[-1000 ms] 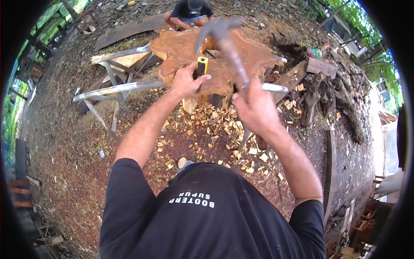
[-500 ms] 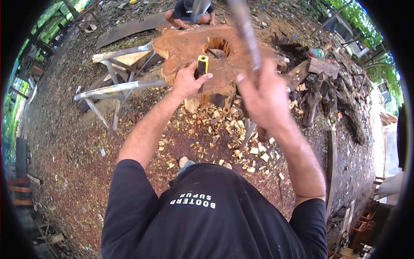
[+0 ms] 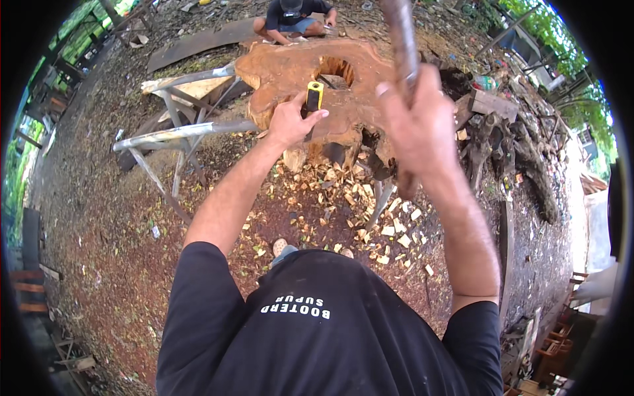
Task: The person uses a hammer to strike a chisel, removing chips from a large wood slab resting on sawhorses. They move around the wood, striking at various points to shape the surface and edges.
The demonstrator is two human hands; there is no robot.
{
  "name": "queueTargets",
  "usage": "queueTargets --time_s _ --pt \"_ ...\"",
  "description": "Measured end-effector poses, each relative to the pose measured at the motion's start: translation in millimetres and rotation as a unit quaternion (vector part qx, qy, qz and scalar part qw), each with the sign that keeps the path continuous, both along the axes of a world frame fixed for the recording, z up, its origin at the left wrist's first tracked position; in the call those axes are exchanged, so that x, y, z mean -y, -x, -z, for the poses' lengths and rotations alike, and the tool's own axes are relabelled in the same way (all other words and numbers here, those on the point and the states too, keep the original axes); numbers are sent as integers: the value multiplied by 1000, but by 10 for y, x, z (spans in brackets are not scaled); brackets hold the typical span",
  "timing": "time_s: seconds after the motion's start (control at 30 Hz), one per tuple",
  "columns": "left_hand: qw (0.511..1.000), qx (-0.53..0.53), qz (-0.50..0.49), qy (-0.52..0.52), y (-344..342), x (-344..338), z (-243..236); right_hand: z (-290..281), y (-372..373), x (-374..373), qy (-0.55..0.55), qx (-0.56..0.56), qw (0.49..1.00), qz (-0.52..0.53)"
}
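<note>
My left hand (image 3: 289,122) is closed round a chisel (image 3: 314,96) with a yellow and black handle, held upright at the near edge of a thick wood slab (image 3: 284,69). Its blade is mostly hidden behind my fingers. My right hand (image 3: 422,125), slightly blurred, grips the brown wooden handle of a hammer (image 3: 401,39), raised over the slab's right side. The hammer's head lies beyond the upper edge of the picture. The reddish-brown slab has a wavy outline and a deep, rough-sided hole (image 3: 335,71) just beyond the chisel.
Metal trestles (image 3: 188,132) stand at the slab's left. Pale wood chips (image 3: 389,231) litter the ground below it. Across the slab crouches another person (image 3: 290,20) in dark clothes. Gnarled logs and roots (image 3: 528,158) lie at the right, and a plank (image 3: 205,45) lies far left.
My right hand and the hammer have moved slightly right, and the hammer's head has left the picture. The chisel stays nearly in place. The other person's head and arm have shifted.
</note>
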State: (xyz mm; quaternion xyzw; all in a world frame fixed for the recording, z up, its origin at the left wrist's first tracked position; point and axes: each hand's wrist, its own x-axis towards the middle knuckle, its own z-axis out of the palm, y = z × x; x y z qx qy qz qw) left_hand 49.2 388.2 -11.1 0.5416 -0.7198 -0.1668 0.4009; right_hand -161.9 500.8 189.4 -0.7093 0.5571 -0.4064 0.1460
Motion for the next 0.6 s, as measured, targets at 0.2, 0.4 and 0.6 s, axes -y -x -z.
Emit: queueTargets --time_s 0.2,0.4,0.6 --pt "999 26 -5 34 74 130 51 839 174 242 -166 -243 956 -11" --pt "1000 -2 -13 14 16 110 82 -52 131 167 -62 -98 993 36" --pt "1000 -15 -3 3 98 107 -5 403 21 215 -19 -117 993 12"
